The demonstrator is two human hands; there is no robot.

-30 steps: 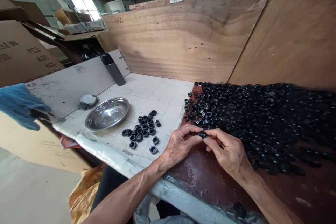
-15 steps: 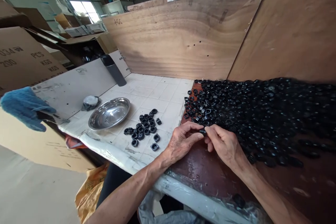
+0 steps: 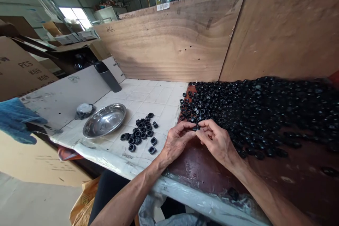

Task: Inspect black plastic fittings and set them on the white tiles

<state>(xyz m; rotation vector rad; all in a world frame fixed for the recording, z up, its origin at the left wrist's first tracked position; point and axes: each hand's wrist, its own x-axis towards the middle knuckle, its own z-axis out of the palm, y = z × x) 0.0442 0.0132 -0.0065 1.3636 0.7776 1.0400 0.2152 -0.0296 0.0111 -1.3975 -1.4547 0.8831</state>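
Note:
Between the fingertips of my left hand (image 3: 178,141) and my right hand (image 3: 217,141) is a small black plastic ring-shaped part (image 3: 196,128), partly covered by the fingers. Both hands pinch it above the dark red-brown board (image 3: 193,169). A big pile of similar black parts (image 3: 259,109) spreads over the board just beyond and to the right of my hands. To the left, a smaller cluster of the black parts (image 3: 143,129) lies on the white tabletop (image 3: 164,104); some of them show a round opening.
A shallow steel bowl (image 3: 104,122) rests on the white surface, with a roll-like wrapped object (image 3: 84,110) beside it. A dark bottle (image 3: 108,77) leans by the side panel. Plywood boards (image 3: 169,42) wall off the back. A blue glove (image 3: 18,116) hangs at the left edge.
The view has turned slightly right and up, so most things appear shifted left. Both hands still hold the small black part; the right thumb and fingers have shifted their grip on it.

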